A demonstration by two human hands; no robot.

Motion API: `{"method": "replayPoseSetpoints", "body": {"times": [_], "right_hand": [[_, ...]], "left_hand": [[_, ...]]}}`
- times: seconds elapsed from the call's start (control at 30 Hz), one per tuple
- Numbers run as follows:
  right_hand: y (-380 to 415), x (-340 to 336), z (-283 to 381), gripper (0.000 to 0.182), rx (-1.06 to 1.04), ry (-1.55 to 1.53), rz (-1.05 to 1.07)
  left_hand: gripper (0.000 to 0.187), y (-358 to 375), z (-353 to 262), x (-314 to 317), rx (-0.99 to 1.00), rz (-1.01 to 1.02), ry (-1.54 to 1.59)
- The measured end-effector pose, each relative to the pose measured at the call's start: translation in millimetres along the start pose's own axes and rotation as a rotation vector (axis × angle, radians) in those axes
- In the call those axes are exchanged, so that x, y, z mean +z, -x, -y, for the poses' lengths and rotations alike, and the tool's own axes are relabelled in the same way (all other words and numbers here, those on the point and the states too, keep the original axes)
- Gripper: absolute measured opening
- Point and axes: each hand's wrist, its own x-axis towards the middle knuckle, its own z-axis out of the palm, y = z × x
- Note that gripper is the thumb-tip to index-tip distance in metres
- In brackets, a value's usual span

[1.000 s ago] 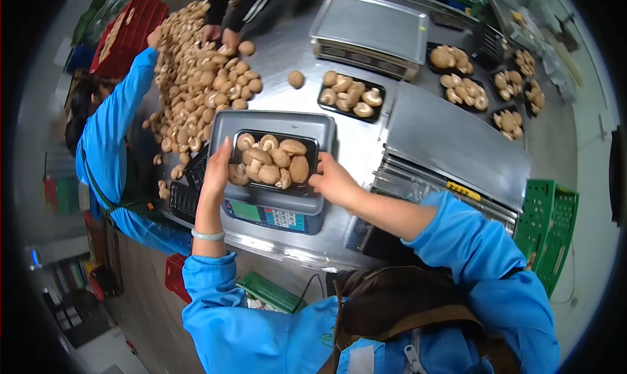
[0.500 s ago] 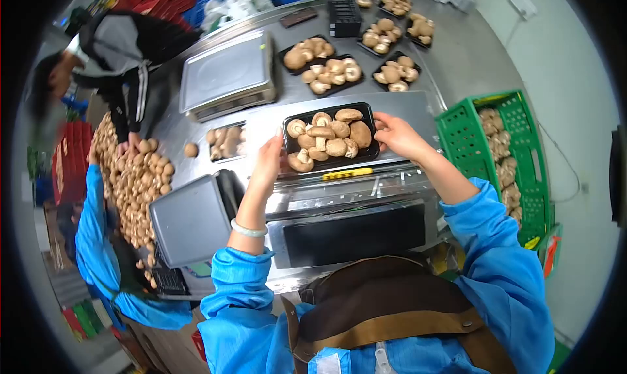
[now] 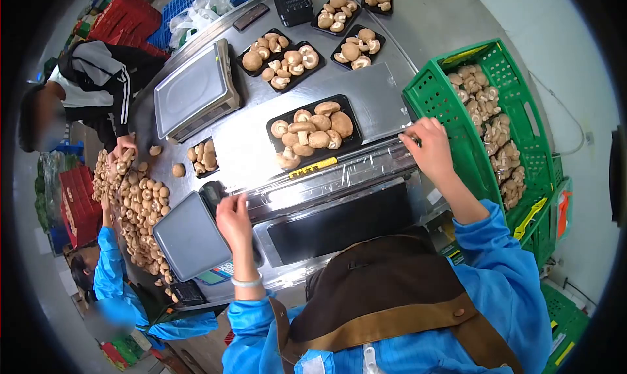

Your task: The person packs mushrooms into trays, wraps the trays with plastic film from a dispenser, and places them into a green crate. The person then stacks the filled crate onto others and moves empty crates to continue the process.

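A black tray of brown mushrooms (image 3: pixel 312 133) lies on the steel plate of a wrapping machine (image 3: pixel 372 99) in front of me. A strip of clear cling film (image 3: pixel 339 175) stretches along the machine's front, below the tray. My right hand (image 3: pixel 428 145) is at the film's right end with its fingers pinched on the film edge. My left hand (image 3: pixel 234 220) hovers at the film's left end, fingers loosely apart, with nothing visibly in it. Neither hand touches the tray.
A green crate (image 3: pixel 436 103) holding wrapped mushroom trays stands at my right. Weighing scales (image 3: pixel 196 90) (image 3: pixel 189 237) sit to the left. Several filled trays (image 3: pixel 281 57) lie at the back. Two other people work at a loose mushroom pile (image 3: pixel 137 204) on the left.
The tray went from the scale to the wrapping machine's plate. Both hands let go of it and moved apart to the two ends of the film. My view swung right.
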Motion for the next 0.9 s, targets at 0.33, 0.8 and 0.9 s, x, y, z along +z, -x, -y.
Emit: {"method": "replayPoseSetpoints", "body": {"times": [0.33,0.8,0.9], "right_hand": [[21,17,-8,0.020,0.262,-0.936,0.487],[-139,112,35,0.020,-0.129,-0.323,0.061],[-140,102,40,0.028,-0.038,-0.441,0.315]], "left_hand": [[0.016,-3,-20,-10,-0.088,0.711,0.805],[0.016,-130,-77,102,0.412,0.296,0.344],[0.006,-123,-90,86,0.142,0.597,0.594]]}}
